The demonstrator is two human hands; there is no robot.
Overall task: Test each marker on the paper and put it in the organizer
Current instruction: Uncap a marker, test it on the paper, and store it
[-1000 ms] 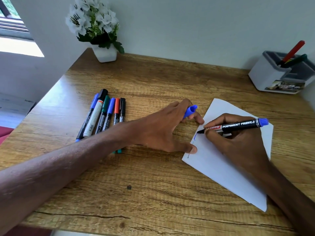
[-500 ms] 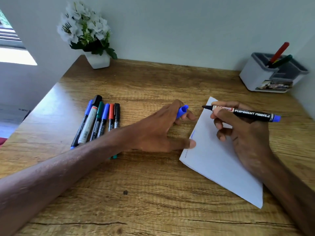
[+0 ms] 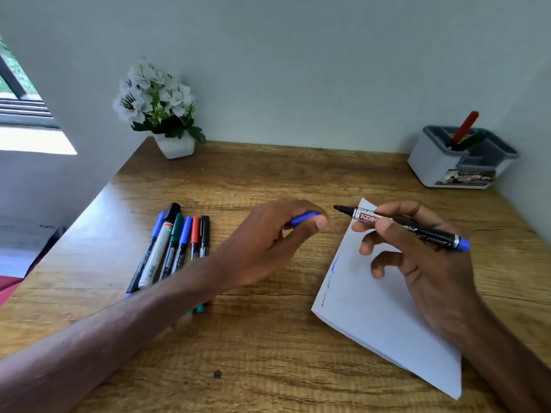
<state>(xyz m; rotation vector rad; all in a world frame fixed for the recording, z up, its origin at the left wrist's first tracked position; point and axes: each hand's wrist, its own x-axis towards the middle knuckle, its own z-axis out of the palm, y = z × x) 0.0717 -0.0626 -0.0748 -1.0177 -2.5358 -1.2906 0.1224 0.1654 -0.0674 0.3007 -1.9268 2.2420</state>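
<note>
At the far left corner of the table [image 3: 268, 174] stands a potted plant [image 3: 167, 114]. In front of it, towards the left edge, six capped markers [image 3: 176, 248] lie side by side, waiting their turn. The left hand [image 3: 268, 242] hovers mid-table, its thumb and fingers curled round a blue cap [image 3: 304, 218], whose end points right. Just beside it is the bare nib of the black marker [image 3: 411, 229], which is level above the paper's far corner; the right hand [image 3: 417, 257] pinches its barrel between thumb and forefinger, the other fingers loosely curled beneath. The paper [image 3: 381, 308] lies slantwise right of centre, with short scribbles [image 3: 334, 263] along its left edge, the uppermost blue.

The test looks done, so recapping is the step in hand: cap mouth and nib need lining up, then pressing together. After that the marker goes to the organizer [image 3: 441, 162] at the far right corner, where a red pen [image 3: 465, 128] already stands. Bare wood between paper and organizer leaves a free path; the side wall crowds the organizer's right.
</note>
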